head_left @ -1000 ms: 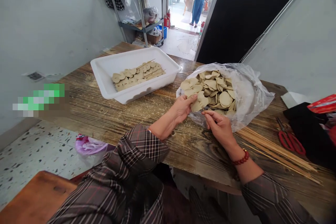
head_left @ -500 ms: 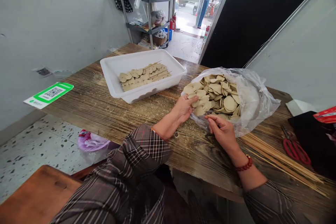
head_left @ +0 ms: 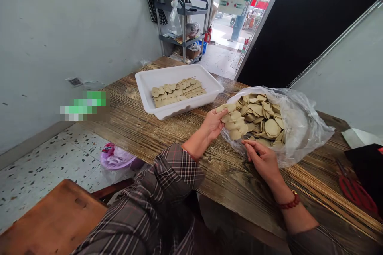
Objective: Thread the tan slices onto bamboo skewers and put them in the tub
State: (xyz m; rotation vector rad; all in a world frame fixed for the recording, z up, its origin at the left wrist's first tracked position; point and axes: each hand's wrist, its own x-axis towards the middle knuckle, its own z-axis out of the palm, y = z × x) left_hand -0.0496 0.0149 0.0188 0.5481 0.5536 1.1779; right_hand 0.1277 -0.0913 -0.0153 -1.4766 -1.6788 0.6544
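Note:
Several thin, round beige slices hang together in front of the bag, and my left hand is closed on their left edge. My right hand pinches the end of a thin wooden skewer at the lower edge of these slices. How far the skewer runs through them is hidden. Just beyond my hands, an open clear plastic bag holds a heap of loose beige slices. Skewered slices lie in rows in a white plastic tub to the left.
A bundle of wooden skewers lies at the right, beside red-handled scissors and a black cloth. A wooden stool and a purple basin stand below the table's left side. A grey cart is near the doorway.
The view has shifted, so the table and its things appear further right and slightly lower. Both hands keep their grip on the slices and skewer, with little other movement.

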